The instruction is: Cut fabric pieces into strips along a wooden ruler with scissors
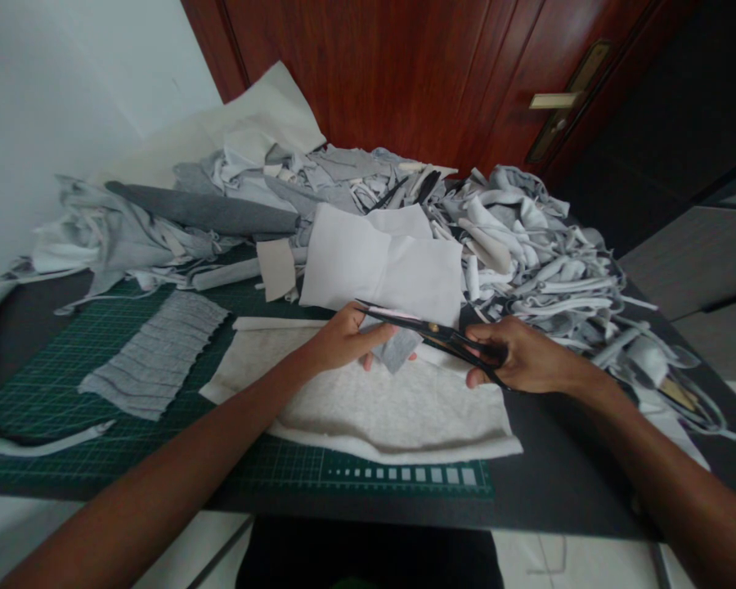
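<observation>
Black scissors (433, 327) are in my right hand (521, 356), its fingers wrapped round the handles. Their blades point left and lie along the top of a small grey fabric piece (396, 350). My left hand (347, 337) is closed on that piece, thumb on top, with the blade tips close to its fingers. Beneath both hands a pale cream fabric panel (368, 409) is spread out, its front edge curling. Just behind the blades lies a creased white sheet (383, 266); whether it is paper or cloth I cannot tell.
A green cutting mat (233, 458) lies on the dark table (545, 491). A ribbed grey fabric piece (156, 356) rests at left, near a long fabric strip (42, 450). Heaped grey and white scraps (540, 262) run along the back, before a reddish wooden door (392, 74).
</observation>
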`<action>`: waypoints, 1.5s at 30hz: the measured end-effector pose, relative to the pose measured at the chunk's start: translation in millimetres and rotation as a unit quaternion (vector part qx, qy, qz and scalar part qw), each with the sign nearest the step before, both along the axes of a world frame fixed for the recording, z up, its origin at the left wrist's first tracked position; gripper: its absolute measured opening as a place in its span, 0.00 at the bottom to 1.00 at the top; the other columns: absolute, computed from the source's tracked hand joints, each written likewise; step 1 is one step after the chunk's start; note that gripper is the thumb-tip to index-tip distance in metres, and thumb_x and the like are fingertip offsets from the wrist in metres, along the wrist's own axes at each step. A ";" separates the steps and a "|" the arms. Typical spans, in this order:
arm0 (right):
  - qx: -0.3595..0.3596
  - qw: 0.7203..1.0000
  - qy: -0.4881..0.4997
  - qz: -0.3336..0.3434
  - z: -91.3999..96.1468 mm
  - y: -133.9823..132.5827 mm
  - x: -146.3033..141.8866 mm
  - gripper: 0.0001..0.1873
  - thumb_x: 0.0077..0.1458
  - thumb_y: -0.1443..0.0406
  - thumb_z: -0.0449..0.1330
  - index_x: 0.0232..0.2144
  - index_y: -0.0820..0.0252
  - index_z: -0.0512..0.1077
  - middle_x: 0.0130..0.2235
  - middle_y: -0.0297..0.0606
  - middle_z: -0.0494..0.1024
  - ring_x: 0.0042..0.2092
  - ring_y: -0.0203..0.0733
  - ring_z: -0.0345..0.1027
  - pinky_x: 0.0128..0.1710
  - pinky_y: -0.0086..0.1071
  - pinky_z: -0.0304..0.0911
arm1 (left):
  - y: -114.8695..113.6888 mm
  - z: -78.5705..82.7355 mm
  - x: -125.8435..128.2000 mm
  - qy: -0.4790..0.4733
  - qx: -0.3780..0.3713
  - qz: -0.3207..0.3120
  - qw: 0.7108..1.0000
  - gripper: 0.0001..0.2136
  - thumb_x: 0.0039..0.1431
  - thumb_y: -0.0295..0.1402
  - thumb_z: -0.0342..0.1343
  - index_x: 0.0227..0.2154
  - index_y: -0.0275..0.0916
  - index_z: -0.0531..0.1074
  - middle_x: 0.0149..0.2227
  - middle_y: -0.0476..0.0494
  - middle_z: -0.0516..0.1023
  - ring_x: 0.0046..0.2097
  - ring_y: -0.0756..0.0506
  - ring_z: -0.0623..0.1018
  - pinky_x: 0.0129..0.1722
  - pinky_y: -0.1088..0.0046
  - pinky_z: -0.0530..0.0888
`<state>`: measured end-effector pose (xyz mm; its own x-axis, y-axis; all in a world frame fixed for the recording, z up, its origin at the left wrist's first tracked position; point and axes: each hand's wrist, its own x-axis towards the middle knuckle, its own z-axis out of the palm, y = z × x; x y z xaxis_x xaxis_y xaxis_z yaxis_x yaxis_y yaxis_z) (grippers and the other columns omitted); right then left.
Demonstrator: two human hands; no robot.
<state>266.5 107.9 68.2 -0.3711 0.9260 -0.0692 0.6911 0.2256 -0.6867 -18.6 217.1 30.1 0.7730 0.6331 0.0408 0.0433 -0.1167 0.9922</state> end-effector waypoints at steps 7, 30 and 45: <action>-0.012 1.000 0.022 -0.002 -1.2 -0.2 -0.1 0.23 0.51 0.48 0.71 0.25 0.58 0.69 0.22 0.26 0.63 0.24 0.33 0.54 0.23 0.28 0.49 | -3.7 9.8 2.0 -0.015 -0.010 -0.005 1.000 0.19 0.61 0.45 0.63 0.44 0.31 0.78 0.31 0.41 0.85 0.21 0.51 0.77 0.14 0.81 0.72; -0.003 1.000 0.026 0.000 4.3 -0.2 -1.1 0.22 0.54 0.48 0.70 0.26 0.60 0.75 0.21 0.27 0.67 0.23 0.33 0.57 0.22 0.28 0.50 | -1.0 8.7 2.8 -0.031 -0.009 -0.025 0.999 0.19 0.61 0.47 0.62 0.39 0.32 0.78 0.32 0.39 0.85 0.22 0.50 0.80 0.14 0.81 0.72; -0.011 0.999 0.042 -0.017 2.1 -1.3 0.7 0.19 0.55 0.51 0.69 0.27 0.61 0.75 0.23 0.29 0.70 0.25 0.34 0.59 0.23 0.27 0.52 | -1.7 12.4 3.0 -0.015 -0.018 -0.033 0.999 0.20 0.61 0.48 0.62 0.30 0.32 0.77 0.32 0.37 0.86 0.22 0.50 0.79 0.15 0.82 0.72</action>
<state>267.2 106.6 70.3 -0.3449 0.9367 -0.0601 0.6382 0.1871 -0.7468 -15.6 215.5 42.5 0.8113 0.5831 0.0425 0.0076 -0.0833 0.9965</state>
